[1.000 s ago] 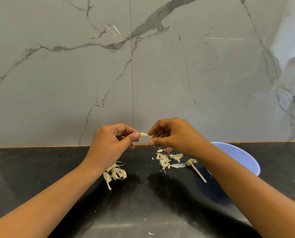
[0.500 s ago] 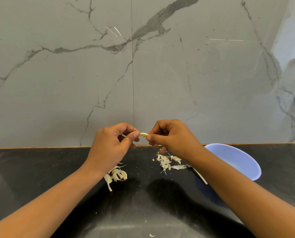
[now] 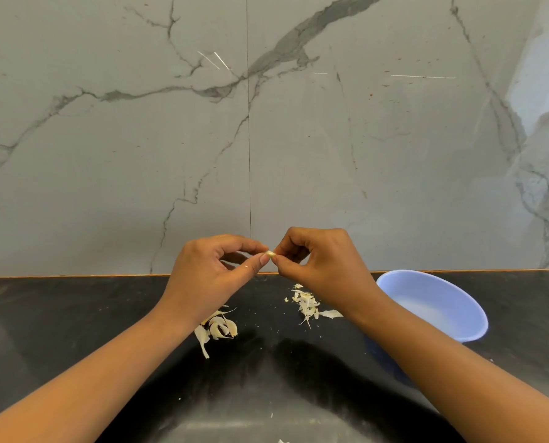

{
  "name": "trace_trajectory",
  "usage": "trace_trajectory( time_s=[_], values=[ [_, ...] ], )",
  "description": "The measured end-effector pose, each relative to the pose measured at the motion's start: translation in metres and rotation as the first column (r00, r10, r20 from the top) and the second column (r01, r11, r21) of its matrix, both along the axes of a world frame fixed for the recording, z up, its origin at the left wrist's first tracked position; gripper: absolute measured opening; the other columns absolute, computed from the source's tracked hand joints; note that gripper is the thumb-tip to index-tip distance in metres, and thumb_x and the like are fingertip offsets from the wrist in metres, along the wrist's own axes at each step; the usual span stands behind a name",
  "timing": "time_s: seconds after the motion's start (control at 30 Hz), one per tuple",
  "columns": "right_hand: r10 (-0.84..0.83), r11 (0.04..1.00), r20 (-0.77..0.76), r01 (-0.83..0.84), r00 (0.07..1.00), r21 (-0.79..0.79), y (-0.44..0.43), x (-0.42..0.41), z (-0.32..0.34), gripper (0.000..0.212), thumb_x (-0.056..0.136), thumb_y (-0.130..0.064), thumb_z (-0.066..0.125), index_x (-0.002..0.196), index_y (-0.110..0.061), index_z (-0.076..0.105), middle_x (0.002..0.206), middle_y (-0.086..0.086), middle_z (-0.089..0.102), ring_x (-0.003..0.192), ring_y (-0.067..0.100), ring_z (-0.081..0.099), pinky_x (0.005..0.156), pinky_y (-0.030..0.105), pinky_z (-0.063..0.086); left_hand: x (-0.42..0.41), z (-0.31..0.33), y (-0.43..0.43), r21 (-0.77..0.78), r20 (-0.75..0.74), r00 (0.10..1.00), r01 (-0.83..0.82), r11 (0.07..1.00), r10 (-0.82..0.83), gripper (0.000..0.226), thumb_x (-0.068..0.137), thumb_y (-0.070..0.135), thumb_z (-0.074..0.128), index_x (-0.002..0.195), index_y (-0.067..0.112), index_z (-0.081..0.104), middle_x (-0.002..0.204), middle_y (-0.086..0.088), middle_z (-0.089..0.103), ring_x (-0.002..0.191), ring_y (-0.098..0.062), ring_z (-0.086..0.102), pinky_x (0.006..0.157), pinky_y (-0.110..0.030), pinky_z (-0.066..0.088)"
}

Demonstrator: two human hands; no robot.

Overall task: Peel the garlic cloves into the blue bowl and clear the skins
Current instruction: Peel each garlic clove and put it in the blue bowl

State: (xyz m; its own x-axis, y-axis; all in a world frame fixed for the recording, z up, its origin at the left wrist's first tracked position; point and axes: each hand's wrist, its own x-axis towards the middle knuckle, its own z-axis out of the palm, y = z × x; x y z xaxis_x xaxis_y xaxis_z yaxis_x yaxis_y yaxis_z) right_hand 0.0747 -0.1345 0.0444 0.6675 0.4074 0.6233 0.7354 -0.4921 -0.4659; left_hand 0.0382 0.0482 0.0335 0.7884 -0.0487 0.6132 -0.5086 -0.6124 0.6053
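- While raised above the counter (image 3: 74, 330), the garlic clove (image 3: 270, 253) is pinched by left hand (image 3: 212, 276) and right hand (image 3: 324, 266), both grips clamped on it.
- Blue bowl (image 3: 442, 298) stands at right, skins (image 3: 306, 303) near it.

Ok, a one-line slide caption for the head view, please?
Left hand and right hand pinch one garlic clove above the black counter, loose skins beneath, blue bowl at right.

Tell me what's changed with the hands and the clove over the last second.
The right hand closed in leftward and now pinches the free end of the garlic clove, which the left hand holds as before; only a sliver shows between the hands. The blue bowl, skin pile and loose cloves stayed put.
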Motion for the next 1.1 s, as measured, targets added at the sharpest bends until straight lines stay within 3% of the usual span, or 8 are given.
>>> trace_trajectory(
  time_s=[0.2, 0.4, 0.53, 0.93, 1.1],
  values=[
    [0.015, 1.0, 0.048, -0.015, 0.999, -0.008, 0.0031, -0.0015, -0.0024, 0.007, 0.082, -0.023, 0.072, 0.08, -0.016, 0.072, 0.07, -0.007, 0.069, 0.065, 0.007, 0.064, 0.063, 0.03, 0.056, 0.0001, -0.0009, -0.0002, -0.121, -0.073, 0.997, 0.014, 0.993, -0.023, 0.009, 0.078, 0.029, 0.073, 0.086, 0.029, 0.074, 0.073, 0.014, 0.072, 0.07, -0.005, 0.07, 0.065, -0.014, 0.054],
    [0.02, 1.0, 0.075, -0.02, 0.997, -0.009, 0.0042, -0.0024, -0.0036, 0.01, 0.08, -0.026, 0.072, 0.078, -0.016, 0.072, 0.069, -0.007, 0.069, 0.063, 0.007, 0.063, 0.06, 0.032, 0.055, -0.0001, -0.001, -0.0005, -0.155, -0.101, 0.995, 0.0, 0.988, -0.016, 0.01, 0.083, 0.015, 0.073, 0.085, 0.024, 0.076, 0.069, 0.008, 0.073, 0.068, -0.013, 0.07, 0.065, -0.024, 0.058],
    [0.018, 1.0, 0.075, -0.017, 0.997, -0.01, 0.0039, -0.0018, -0.0043, 0.008, 0.081, -0.023, 0.072, 0.078, -0.015, 0.071, 0.069, -0.006, 0.069, 0.063, 0.008, 0.063, 0.061, 0.033, 0.056, 0.0002, 0.0001, -0.0005, -0.183, -0.157, 0.986, 0.022, 0.983, -0.051, 0.006, 0.082, 0.02, 0.073, 0.086, 0.022, 0.076, 0.072, 0.005, 0.074, 0.072, -0.016, 0.071, 0.071, -0.029, 0.06],
    [0.051, 0.997, -0.028, -0.049, 0.998, 0.058, 0.005, -0.0028, -0.0065, 0.01, 0.082, -0.024, 0.074, 0.083, -0.014, 0.073, 0.071, -0.006, 0.069, 0.064, 0.007, 0.064, 0.062, 0.022, 0.055, -0.001, 0.0039, -0.0021, -0.277, -0.218, 0.972, 0.022, 0.961, -0.085, 0.012, 0.084, 0.01, 0.069, 0.081, 0.021, 0.075, 0.073, 0.0, 0.074, 0.068, -0.014, 0.072, 0.061, -0.016, 0.054],
    [0.072, 0.994, -0.059, -0.066, 0.996, 0.088, 0.0058, -0.0032, -0.0072, 0.014, 0.083, -0.027, 0.072, 0.083, -0.013, 0.073, 0.071, -0.004, 0.07, 0.067, 0.007, 0.064, 0.063, 0.021, 0.055, -0.0014, 0.0059, -0.002, -0.306, -0.249, 0.96, 0.047, 0.951, -0.128, 0.006, 0.078, 0.023, 0.072, 0.082, 0.02, 0.075, 0.076, -0.002, 0.075, 0.069, -0.015, 0.072, 0.062, -0.018, 0.055]
  ],
)
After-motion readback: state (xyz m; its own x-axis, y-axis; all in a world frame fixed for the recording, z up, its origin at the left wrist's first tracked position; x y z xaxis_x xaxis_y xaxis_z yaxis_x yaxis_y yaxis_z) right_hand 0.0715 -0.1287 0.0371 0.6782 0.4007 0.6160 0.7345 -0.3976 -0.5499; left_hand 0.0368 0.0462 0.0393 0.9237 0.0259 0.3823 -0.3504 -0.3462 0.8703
